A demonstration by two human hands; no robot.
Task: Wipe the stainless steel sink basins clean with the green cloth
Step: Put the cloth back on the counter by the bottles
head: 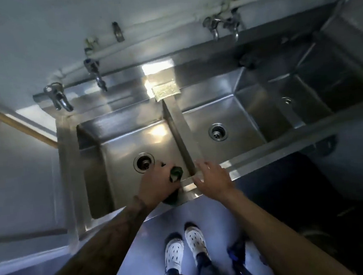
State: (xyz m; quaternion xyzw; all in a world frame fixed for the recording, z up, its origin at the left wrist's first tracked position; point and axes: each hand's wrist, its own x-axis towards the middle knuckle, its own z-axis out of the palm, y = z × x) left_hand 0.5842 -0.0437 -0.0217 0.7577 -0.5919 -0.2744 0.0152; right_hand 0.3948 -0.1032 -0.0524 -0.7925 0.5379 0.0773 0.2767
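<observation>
A stainless steel sink unit with three basins runs below me. My left hand (158, 183) is closed around the green cloth (175, 173) and sits low in the left basin (120, 146), against its near right corner, just right of the drain (144, 162). Most of the cloth is hidden under the hand; a dark fold shows at the fingers and below the palm. My right hand (213, 178) rests with fingers spread on the front rim where the divider (181, 133) between the left and middle basin (235, 120) meets it. It holds nothing.
A yellow-green sponge pad (166, 91) lies on the back ledge above the divider. Several taps (58, 97) stick out of the back wall. The third basin (315, 87) lies dark at the right. My white shoes (184, 245) stand on the floor below the front rim.
</observation>
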